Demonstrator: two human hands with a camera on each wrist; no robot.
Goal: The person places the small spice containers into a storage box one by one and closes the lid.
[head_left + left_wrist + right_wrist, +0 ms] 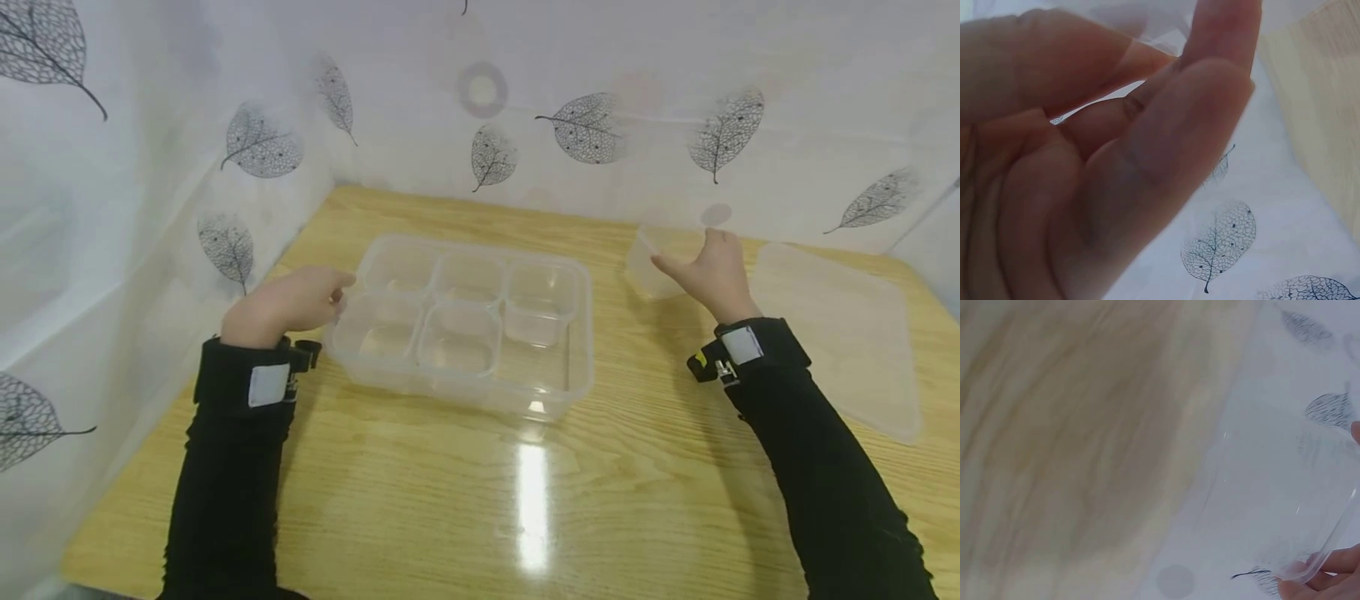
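A large clear plastic storage box [461, 392] stands on the table, with several small clear bins [459, 337] set in rows inside it. Its bare floor shows in the front right corner. My left hand [300, 298] grips the box's left rim, with the fingers bent at the edge; in the left wrist view the hand [1129, 162] has translucent plastic above its fingertips. Off to the box's right, my right hand [716, 275] holds a small clear plastic bin [652, 267] by its rim. The right wrist view shows this bin [1279, 494] tilted, thumb and fingers around its edge.
A flat clear plastic lid [840, 333] lies on the table's right side, beside the right forearm. The wooden table [420, 500] meets a white leaf-print sheet [405, 100] at the back and left. Both wrists wear black straps with small cameras.
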